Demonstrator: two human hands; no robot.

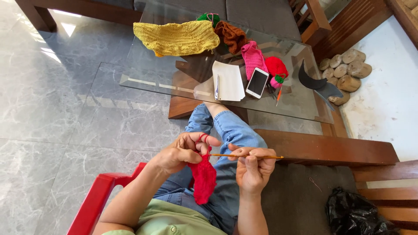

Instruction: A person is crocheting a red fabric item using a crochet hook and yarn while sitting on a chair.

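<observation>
I am watching from the head camera, taking the glass table (143,74) as my landmark. Both hands are working on the near side of the table, above a lap in blue jeans (226,130).

The left hand (180,152) is closing its grip on the top of a red crocheted piece (203,178), which is hanging down over the jeans; red yarn is looping round its raised fingers (204,138). The right hand (254,167) is pinching an orange crochet hook (248,156) between thumb and fingers, and the hook is lying level, its tip touching the top of the red piece.

On the table, the far side is carrying a yellow knitted piece (176,38), with a brown knitted piece (230,35) just beside it and a green yarn ball (208,17) behind them. A pink knitted piece (252,56) and a red knitted ball (275,67) are lying near the middle. Toward the near edge I am seeing a white paper (230,80) with a pen (217,87) on it, and a white phone (257,82) just beside the paper.

Off the table's near right corner, a black plastic bag (355,213) is sitting on the seat.
</observation>
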